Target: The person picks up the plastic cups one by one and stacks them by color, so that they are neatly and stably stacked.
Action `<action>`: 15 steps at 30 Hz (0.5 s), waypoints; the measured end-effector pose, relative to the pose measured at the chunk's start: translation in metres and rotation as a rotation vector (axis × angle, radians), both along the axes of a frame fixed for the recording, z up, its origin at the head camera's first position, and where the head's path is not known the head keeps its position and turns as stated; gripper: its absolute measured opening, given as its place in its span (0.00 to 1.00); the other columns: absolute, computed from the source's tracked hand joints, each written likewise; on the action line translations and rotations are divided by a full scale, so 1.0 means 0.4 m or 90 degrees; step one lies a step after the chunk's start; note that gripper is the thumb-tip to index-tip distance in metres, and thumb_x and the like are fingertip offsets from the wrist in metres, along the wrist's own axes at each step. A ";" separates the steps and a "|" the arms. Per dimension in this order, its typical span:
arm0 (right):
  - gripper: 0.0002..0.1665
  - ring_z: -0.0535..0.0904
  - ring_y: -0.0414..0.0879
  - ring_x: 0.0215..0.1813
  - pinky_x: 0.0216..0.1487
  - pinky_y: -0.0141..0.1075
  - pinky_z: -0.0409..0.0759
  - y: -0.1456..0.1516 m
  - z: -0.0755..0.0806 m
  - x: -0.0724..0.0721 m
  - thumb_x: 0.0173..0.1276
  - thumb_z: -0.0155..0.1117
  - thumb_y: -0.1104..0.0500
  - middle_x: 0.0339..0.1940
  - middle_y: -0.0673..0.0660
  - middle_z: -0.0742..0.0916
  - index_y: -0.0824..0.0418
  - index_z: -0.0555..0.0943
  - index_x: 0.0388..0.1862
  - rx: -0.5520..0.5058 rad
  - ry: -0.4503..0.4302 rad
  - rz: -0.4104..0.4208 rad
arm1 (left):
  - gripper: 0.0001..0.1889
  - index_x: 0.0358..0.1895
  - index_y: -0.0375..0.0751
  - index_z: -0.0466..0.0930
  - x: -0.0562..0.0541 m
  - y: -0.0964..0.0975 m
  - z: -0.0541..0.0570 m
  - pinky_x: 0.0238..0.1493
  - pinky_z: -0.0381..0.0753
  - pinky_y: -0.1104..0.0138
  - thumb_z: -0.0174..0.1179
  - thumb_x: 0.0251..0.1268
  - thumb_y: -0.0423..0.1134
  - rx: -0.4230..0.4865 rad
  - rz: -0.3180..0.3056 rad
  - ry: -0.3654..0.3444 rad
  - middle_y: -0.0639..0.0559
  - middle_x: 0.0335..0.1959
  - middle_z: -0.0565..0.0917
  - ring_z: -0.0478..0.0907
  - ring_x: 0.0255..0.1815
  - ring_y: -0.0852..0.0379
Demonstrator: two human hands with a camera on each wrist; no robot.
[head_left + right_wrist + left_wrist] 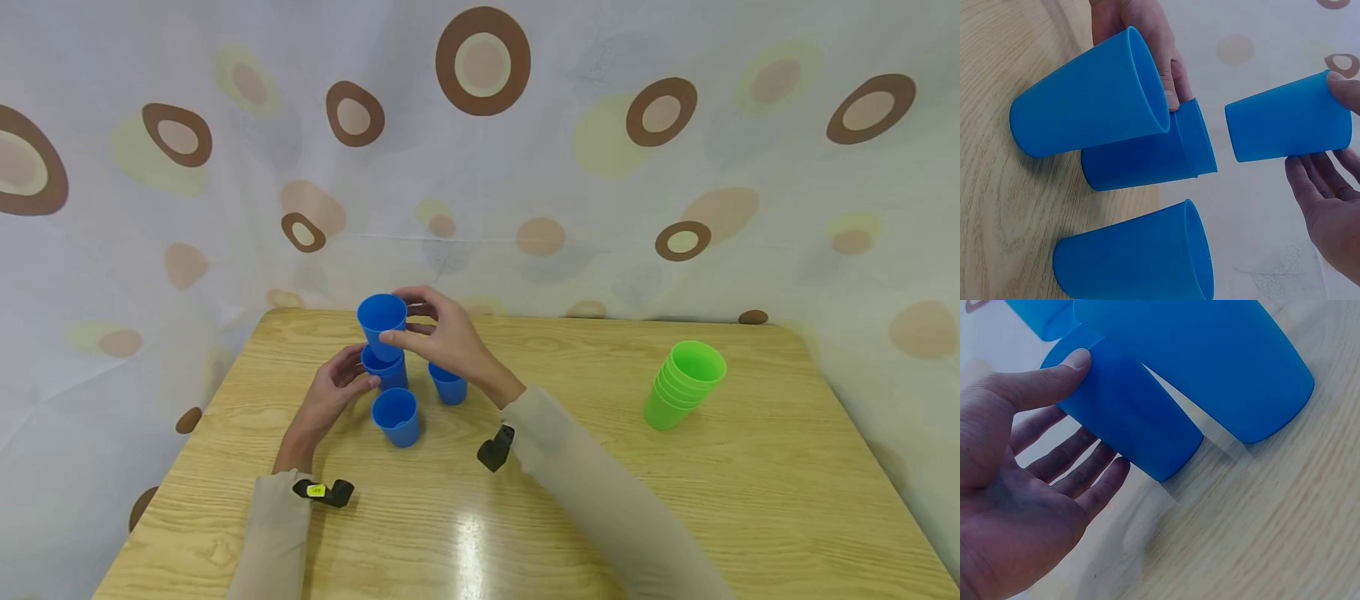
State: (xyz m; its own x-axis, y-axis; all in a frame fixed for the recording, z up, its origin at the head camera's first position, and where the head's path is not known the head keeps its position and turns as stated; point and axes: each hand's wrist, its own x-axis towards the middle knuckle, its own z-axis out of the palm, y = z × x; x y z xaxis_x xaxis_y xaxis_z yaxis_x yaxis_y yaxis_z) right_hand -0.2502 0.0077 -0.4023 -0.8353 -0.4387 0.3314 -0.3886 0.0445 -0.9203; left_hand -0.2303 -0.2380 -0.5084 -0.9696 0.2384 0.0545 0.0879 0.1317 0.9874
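Observation:
My right hand (448,337) holds a blue cup (1272,122) upright by its sides, thumb on one side and fingers on the other. Below that cup stands a pair of nested blue cups (394,381), with a narrow gap under the raised one in the right wrist view. Around the nested pair, near its rim, curls my left hand (330,393), its thumb (1076,361) lying against the wall. Two single blue cups stand upright close by: one nearer to me (396,425), the other to the right (449,388), partly behind my right hand.
A stack of several nested light green cups (678,387) stands on the right part of the wooden table (570,400). Behind the table hangs a pale patterned cloth (525,183). A small black device sits on each sleeve's cuff.

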 end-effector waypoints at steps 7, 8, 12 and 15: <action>0.32 0.81 0.55 0.63 0.65 0.47 0.80 -0.017 -0.013 -0.009 0.68 0.74 0.59 0.63 0.59 0.81 0.62 0.74 0.68 0.030 -0.023 0.003 | 0.33 0.78 0.35 0.58 0.003 0.001 0.001 0.64 0.75 0.73 0.60 0.76 0.34 -0.002 0.003 -0.009 0.34 0.76 0.66 0.64 0.76 0.36; 0.32 0.81 0.55 0.64 0.65 0.46 0.80 -0.018 -0.017 -0.011 0.68 0.74 0.59 0.64 0.59 0.81 0.62 0.74 0.69 0.037 -0.027 0.001 | 0.33 0.78 0.35 0.59 0.003 0.001 0.001 0.65 0.74 0.72 0.60 0.76 0.34 -0.005 0.003 -0.010 0.34 0.76 0.66 0.64 0.76 0.36; 0.35 0.80 0.57 0.65 0.64 0.43 0.80 -0.023 -0.031 -0.012 0.68 0.75 0.58 0.66 0.60 0.80 0.62 0.73 0.70 0.063 -0.038 -0.002 | 0.33 0.78 0.36 0.59 0.006 0.003 0.007 0.68 0.73 0.68 0.61 0.76 0.35 -0.012 0.006 -0.010 0.34 0.76 0.66 0.64 0.76 0.36; 0.36 0.80 0.58 0.65 0.64 0.43 0.80 -0.028 -0.038 -0.011 0.67 0.75 0.57 0.67 0.61 0.79 0.63 0.73 0.71 0.078 -0.034 0.002 | 0.33 0.79 0.35 0.58 0.005 -0.001 0.006 0.68 0.73 0.69 0.61 0.76 0.35 -0.006 0.001 -0.007 0.35 0.76 0.65 0.63 0.76 0.36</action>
